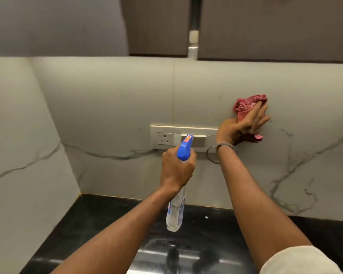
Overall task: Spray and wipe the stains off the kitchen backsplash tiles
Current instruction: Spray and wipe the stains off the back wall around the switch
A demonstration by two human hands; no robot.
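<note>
Backsplash tiles (107,99) of pale veined marble fill the wall ahead. My left hand (176,169) is wrapped tight round the neck of the spray bottle (176,210), nozzle toward the switch plate (183,137). Further right, my right hand (244,129) presses the bunched pink cloth (248,105) flat against the tile, fingers spread.

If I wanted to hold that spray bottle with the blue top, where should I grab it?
Probably at the thin neck just under the blue trigger head, coming from behind, the way the left hand grips the spray bottle now. The neck is narrow enough to wrap, a finger can reach the trigger, and the nozzle points away at the tiles.
</note>
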